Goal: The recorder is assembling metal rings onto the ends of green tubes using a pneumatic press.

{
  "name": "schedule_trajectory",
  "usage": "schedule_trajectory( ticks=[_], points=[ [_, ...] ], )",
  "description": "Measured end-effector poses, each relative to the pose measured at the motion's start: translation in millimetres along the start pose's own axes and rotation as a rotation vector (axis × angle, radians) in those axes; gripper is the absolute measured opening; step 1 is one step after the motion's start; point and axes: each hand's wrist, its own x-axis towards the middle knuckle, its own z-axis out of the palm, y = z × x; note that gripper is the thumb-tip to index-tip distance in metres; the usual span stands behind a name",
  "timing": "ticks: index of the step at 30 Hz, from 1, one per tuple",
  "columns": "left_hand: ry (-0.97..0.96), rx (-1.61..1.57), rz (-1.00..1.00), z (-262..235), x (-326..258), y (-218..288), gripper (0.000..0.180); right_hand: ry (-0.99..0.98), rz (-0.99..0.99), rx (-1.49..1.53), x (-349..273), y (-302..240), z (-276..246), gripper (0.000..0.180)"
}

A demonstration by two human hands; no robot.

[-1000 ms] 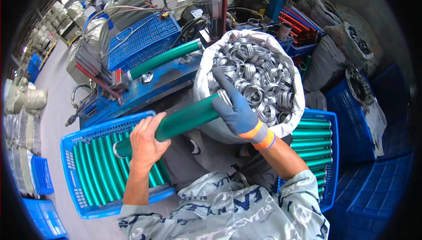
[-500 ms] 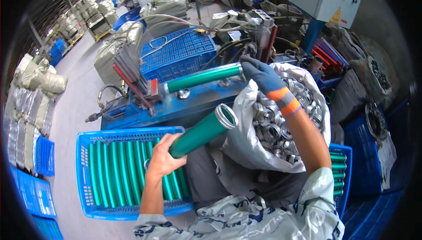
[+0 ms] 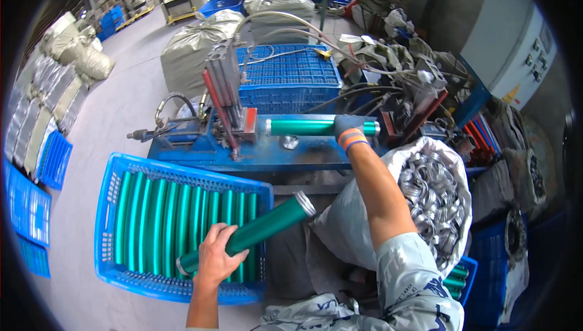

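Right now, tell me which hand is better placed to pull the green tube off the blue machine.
Right. The right hand in its blue glove is already on the green tube lying across the blue machine. The left hand is lower down, holding another green tube over the blue crate.

White sack point(image 3: 419, 209) — open, at right, full of metal rings. Grey-green stuffed sacks point(image 3: 194, 58) behind the blue machine; more stacked at far left point(image 3: 73, 58). Yellow warning label point(image 3: 512, 94) — on the grey cabinet.

Crate point(image 3: 115, 222) of tubes point(image 3: 164, 216) sits left; sack point(image 3: 358, 222) of metal rings point(image 3: 434, 191) right. Press bench point(image 3: 273, 152) behind both, one tube point(image 3: 303, 127) lying on it.
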Motion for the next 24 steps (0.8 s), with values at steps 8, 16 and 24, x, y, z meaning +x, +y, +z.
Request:
schedule_trajectory(
  ticks=[8, 16, 24],
  points=[
    [0.056, 0.208, 0.172, -19, 63, 25, 0.075, 0.643, -0.428, 0.771, -108, 38, -212, 0.041],
    [-0.074, 0.213, 0.398, 42, 184, 123, 0.079, 0.109, -0.336, 0.608, -221, 143, -163, 0.117],
    [0.011, 0.273, 0.316, 12, 140, 114, 0.079, -0.052, -0.346, 0.340, -232, 157, -127, 0.092]
  ],
)
